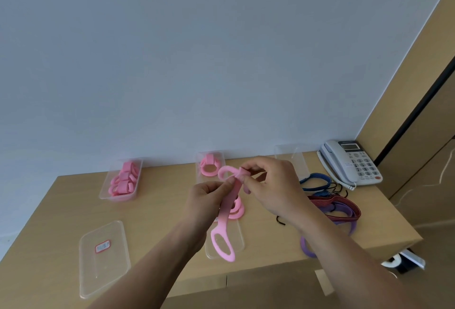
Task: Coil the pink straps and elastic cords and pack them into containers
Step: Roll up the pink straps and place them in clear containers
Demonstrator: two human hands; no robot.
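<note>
Both hands hold one long pink strap [222, 230] above the middle of the wooden table [160, 212]. My right hand [273, 185] pinches its folded upper end. My left hand [209, 200] grips the strap just below, and the looped tail hangs down over a clear lid. Another coiled pink strap [238, 209] lies on the table behind the hands. A clear container [122, 179] at the back left holds several coiled pink straps. The middle container [209, 166] holds one coil. Elastic cords in red, purple and blue [337, 207] lie in a pile at the right.
A clear lid with a red label [103, 257] lies at the front left. An empty clear container [293, 161] stands at the back right, beside a white desk telephone [352, 161]. A pale wall rises behind the table. A wooden cabinet stands at the right.
</note>
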